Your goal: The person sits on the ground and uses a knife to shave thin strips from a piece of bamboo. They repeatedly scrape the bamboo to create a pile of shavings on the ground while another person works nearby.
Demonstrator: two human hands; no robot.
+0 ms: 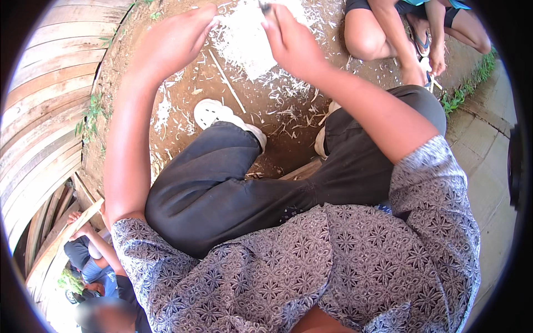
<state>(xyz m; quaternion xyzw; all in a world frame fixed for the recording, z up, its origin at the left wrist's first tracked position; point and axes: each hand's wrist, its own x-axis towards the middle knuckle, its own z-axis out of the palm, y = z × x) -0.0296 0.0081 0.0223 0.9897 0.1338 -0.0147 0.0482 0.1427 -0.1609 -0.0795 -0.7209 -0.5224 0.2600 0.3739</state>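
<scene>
Head view. Left hand (180, 39) far left of centre, fingers curled; cannot tell how tight its grip is or whether it holds anything. Right hand (291, 44) far, right of it, well apart; grip closed around a small dark object (265, 8), cut off by the far edge, kind unclear. White shavings (244, 47) heaped on the dirt ground (191, 86) between and below the hands. Thin pale stick (227, 82) nearer, lying on the dirt. Far right, co-worker's hand (438, 61) beside pale strips.
</scene>
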